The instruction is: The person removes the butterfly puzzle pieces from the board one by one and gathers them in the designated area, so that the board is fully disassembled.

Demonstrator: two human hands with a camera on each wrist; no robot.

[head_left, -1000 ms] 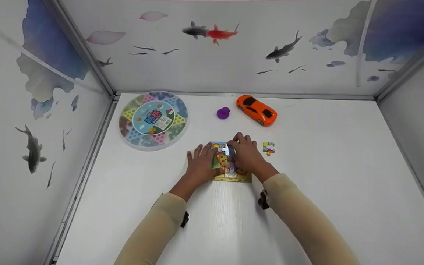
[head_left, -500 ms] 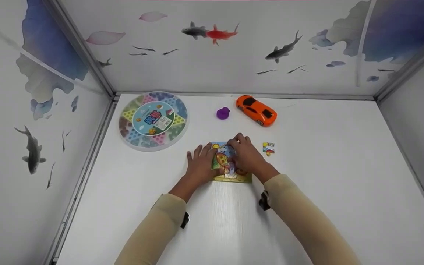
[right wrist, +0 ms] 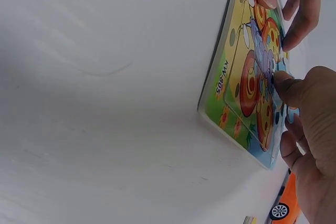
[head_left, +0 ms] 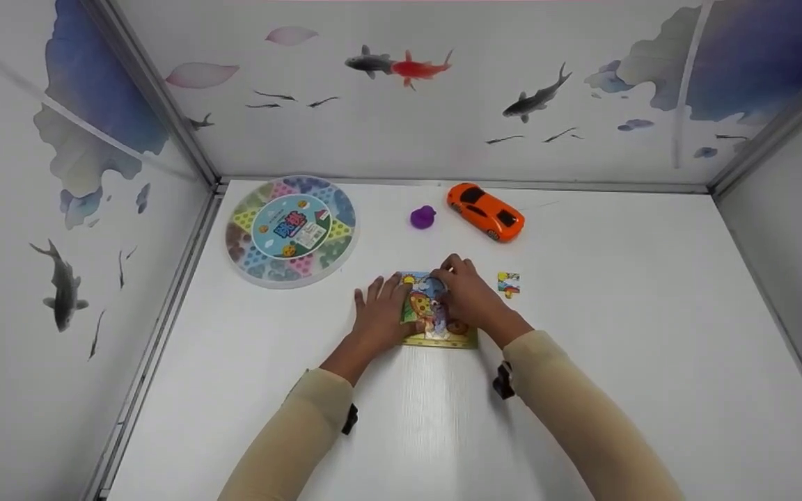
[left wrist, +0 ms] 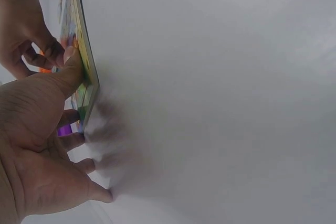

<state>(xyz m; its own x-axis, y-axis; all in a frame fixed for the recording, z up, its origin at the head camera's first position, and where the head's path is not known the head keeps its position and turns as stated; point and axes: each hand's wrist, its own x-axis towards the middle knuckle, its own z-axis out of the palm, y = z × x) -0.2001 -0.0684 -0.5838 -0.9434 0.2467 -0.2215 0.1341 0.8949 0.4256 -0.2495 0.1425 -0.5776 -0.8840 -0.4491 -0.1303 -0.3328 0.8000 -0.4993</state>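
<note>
A small picture jigsaw puzzle point(head_left: 439, 342) in a flat tray lies on the white table, cartoon-coloured and marked "KW-805" in the right wrist view. My left hand point(head_left: 376, 316) rests spread at its left side, its thumb on the puzzle's surface and several fingertips reaching the table. With curled fingers, my right hand point(head_left: 472, 296) pinches a blue puzzle piece point(right wrist: 293, 113) at the puzzle's upper part; the fingers hide most of it. One loose puzzle piece point(head_left: 509, 282) lies to the right of the puzzle, apart from both hands.
Behind the puzzle stand a purple toy duck point(head_left: 422, 217) and an orange toy car point(head_left: 486, 212). A round Chinese checkers box point(head_left: 292, 229) lies at the back left. Printed panels wall the table point(head_left: 638, 313) at the back and sides.
The bright glare on the puzzle by my right fingers has gone, and the piece there looks flatter. Both hands stay nearly in place; the loose piece has not moved.
</note>
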